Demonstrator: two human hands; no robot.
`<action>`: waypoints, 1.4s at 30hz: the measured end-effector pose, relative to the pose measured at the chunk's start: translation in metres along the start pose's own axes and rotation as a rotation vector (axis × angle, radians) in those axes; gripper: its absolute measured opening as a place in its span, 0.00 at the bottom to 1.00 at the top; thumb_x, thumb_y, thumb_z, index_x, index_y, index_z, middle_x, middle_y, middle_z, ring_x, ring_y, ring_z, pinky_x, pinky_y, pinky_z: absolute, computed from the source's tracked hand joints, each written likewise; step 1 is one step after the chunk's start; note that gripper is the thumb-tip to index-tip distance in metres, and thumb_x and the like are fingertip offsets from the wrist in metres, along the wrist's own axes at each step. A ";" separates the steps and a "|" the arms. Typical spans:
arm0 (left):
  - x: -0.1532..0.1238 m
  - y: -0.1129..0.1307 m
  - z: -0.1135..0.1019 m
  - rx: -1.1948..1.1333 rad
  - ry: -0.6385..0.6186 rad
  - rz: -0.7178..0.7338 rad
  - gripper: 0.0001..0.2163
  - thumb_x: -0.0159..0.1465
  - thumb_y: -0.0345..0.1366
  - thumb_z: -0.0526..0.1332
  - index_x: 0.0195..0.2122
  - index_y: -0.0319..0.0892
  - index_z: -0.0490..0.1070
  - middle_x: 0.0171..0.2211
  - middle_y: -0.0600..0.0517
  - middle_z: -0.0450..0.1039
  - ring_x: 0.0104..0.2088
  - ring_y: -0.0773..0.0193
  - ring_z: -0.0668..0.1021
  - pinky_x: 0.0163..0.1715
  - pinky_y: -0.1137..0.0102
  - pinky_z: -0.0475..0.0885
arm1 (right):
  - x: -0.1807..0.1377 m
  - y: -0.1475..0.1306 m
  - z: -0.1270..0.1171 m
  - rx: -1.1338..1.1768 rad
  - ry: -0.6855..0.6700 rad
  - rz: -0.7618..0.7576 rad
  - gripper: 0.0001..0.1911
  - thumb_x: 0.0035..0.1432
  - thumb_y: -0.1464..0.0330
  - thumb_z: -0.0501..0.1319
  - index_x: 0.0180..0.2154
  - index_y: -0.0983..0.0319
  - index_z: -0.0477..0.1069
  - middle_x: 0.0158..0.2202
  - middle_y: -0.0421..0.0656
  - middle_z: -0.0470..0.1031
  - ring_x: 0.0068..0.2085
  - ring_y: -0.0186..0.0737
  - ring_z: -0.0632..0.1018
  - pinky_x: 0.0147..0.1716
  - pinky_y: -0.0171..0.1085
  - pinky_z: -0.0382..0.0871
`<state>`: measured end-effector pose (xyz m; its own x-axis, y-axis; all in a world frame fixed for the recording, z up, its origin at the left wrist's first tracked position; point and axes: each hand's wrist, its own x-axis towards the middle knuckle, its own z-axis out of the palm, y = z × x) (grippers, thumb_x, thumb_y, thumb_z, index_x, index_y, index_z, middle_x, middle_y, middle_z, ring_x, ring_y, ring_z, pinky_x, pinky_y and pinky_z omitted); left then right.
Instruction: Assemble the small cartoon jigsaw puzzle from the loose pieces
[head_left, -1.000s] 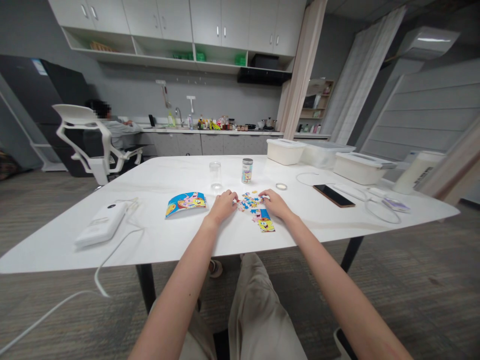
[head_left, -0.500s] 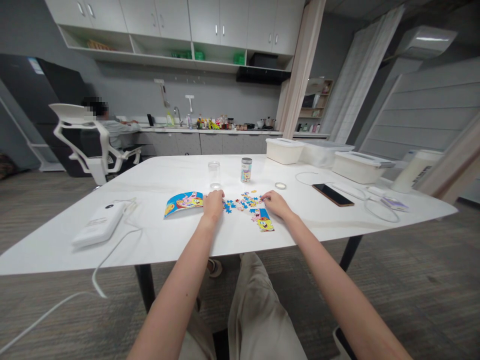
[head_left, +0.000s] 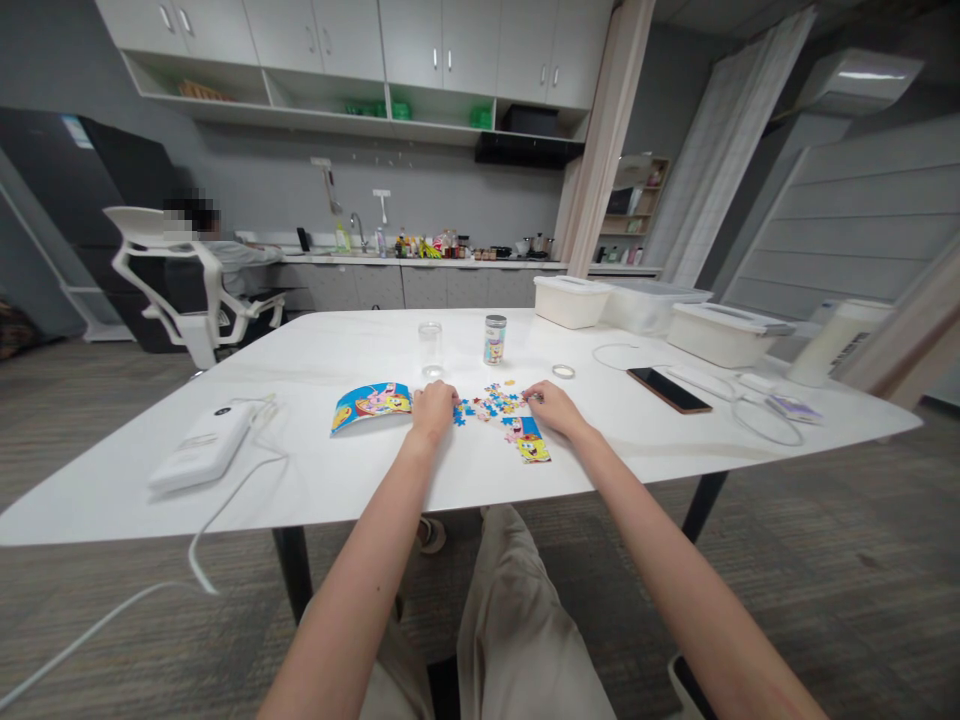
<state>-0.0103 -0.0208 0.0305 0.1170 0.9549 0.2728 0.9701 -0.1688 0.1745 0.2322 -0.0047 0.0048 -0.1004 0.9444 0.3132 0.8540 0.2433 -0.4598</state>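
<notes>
Loose jigsaw puzzle pieces (head_left: 501,400), mostly blue with some yellow and pink, lie scattered on the white table between my hands. My left hand (head_left: 433,410) is closed, its fingertips bent down beside the blue pieces; what they hold, if anything, is hidden. My right hand (head_left: 553,408) pinches at the right edge of the pile, with what looks like a puzzle piece at its fingertips. Just below lies a joined puzzle section (head_left: 529,440) with a yellow cartoon face. A curved picture sheet (head_left: 371,406) with cartoon figures rests left of my left hand.
Behind the pieces stand a clear jar (head_left: 430,350) and a printed can (head_left: 494,340); a ring-shaped lid (head_left: 563,371) lies nearby. A phone (head_left: 669,390), cables and lidded boxes (head_left: 571,303) are on the right. A white device (head_left: 202,447) with a cable lies left. A person (head_left: 240,255) sits beyond.
My left hand has shifted slightly right, over the blue pieces at the pile's left edge. The right hand stays almost where it was. The whole view has moved a little.
</notes>
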 end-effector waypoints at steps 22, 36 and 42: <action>0.003 -0.001 0.006 0.024 0.028 0.013 0.08 0.67 0.35 0.57 0.41 0.40 0.74 0.44 0.44 0.75 0.48 0.53 0.76 0.44 0.62 0.67 | 0.026 -0.027 -0.008 -0.162 -0.071 -0.081 0.16 0.62 0.71 0.54 0.47 0.62 0.77 0.51 0.48 0.75 0.52 0.43 0.74 0.52 0.37 0.65; 0.002 0.003 0.005 0.025 0.010 0.022 0.09 0.68 0.37 0.55 0.45 0.41 0.69 0.47 0.44 0.74 0.51 0.55 0.74 0.47 0.63 0.65 | 0.090 -0.045 0.010 -0.179 -0.331 -0.018 0.07 0.50 0.71 0.67 0.34 0.61 0.82 0.36 0.44 0.83 0.37 0.39 0.81 0.35 0.29 0.70; 0.000 0.005 0.002 0.019 0.012 0.046 0.09 0.68 0.36 0.55 0.45 0.40 0.69 0.47 0.43 0.74 0.51 0.53 0.74 0.47 0.63 0.65 | 0.090 -0.047 0.013 -0.150 -0.322 -0.022 0.12 0.48 0.76 0.65 0.37 0.64 0.81 0.39 0.45 0.82 0.41 0.40 0.81 0.38 0.28 0.71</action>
<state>-0.0051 -0.0215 0.0297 0.1591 0.9433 0.2912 0.9677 -0.2074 0.1431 0.1761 0.0715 0.0441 -0.2552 0.9663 0.0328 0.9129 0.2519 -0.3213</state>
